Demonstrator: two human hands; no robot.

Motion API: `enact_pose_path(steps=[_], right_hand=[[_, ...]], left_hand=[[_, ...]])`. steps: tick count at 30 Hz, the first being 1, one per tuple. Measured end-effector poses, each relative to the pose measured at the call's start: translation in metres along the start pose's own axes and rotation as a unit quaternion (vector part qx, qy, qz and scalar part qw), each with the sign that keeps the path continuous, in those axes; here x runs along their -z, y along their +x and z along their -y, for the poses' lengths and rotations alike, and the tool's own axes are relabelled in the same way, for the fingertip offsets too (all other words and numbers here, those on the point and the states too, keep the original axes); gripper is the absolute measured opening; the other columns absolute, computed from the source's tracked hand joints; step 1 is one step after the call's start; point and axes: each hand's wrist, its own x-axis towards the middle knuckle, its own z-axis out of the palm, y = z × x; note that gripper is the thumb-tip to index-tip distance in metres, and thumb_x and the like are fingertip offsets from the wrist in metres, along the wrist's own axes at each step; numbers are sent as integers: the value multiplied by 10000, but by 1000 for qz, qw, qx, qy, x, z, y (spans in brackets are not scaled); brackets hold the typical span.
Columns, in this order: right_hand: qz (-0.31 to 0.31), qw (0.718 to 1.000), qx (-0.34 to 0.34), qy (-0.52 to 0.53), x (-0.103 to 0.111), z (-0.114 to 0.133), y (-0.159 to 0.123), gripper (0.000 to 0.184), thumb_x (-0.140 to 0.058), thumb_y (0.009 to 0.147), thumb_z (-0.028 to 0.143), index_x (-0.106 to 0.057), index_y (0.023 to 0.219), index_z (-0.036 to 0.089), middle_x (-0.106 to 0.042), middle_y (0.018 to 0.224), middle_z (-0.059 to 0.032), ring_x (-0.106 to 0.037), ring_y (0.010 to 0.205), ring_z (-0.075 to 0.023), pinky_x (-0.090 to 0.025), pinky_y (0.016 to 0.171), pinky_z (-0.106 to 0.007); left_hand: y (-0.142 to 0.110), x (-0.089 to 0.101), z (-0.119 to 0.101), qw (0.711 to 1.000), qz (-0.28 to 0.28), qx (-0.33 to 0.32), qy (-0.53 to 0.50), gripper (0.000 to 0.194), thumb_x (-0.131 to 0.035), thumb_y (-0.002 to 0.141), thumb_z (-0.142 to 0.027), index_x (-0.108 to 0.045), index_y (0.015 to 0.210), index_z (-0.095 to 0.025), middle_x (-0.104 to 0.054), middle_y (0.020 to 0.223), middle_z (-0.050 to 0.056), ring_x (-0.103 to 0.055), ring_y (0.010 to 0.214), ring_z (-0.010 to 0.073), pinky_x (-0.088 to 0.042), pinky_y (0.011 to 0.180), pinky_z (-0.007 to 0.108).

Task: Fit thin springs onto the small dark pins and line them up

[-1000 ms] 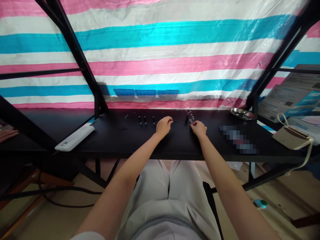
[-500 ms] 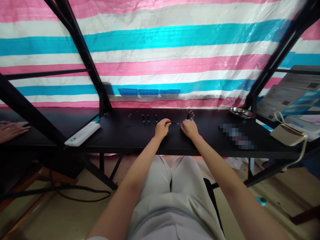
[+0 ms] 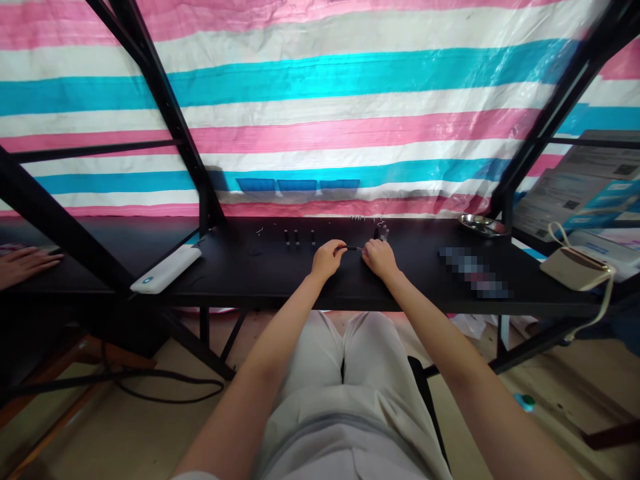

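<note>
Above the black table, my left hand (image 3: 329, 258) pinches one end of a thin black tube (image 3: 353, 248). My right hand (image 3: 379, 257) has its fingers closed at the other end, around a small clear piece that is mostly hidden. Tube and clear piece now meet in one line between the hands. Left of my left hand stand three small dark tubes with pale ends: one (image 3: 287, 237), another close by (image 3: 296, 237) and a third (image 3: 313, 237). Just behind my right hand are a dark piece (image 3: 376, 233) and small clear pieces (image 3: 385, 233).
Tiny white bits (image 3: 364, 219) lie along the table's back edge. A white power bank (image 3: 167, 269) rests at left, a metal dish (image 3: 483, 225) at back right. A blurred-out flat object (image 3: 473, 272) and a beige pouch (image 3: 577, 268) lie right. Another person's hand (image 3: 30, 265) is far left.
The gap between the black tube and the clear piece has closed. My left hand has shifted slightly right; my right hand stays nearly in place.
</note>
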Motion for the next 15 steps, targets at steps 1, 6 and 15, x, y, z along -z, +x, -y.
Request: enact_pose_path(steps=[1,6,15], right_hand=[[-3,1000,5,-10,0,0,0,177,-420,849,187,-584,818,128,-582,852,-132,-476,790,-220,-259,680,-324],[-37,997,32,-65,-1,1,-1,165,-434,850,187,-576,786,133,-576,814,-107,-457,764,-204,-237,668,-317],[-84,990,98,-50,-2,3,-1,168,-437,853,184,-577,769,144,-555,769,-79,-426,743,-190,-224,661,-312]], left_hand=[[0,0,-1,1000,1,-6,1,141,-553,828,-229,-635,927,-171,-662,892,27,-552,697,111,-449,723,229],[-1,-2,1,1000,6,-22,-1,144,-571,817,-244,-640,926,-181,-659,859,22,-547,664,111,-453,692,237],[-2,-3,0,998,57,-9,0,165,-595,801,-285,-655,923,-191,-672,852,17,-570,681,122,-461,708,247]])
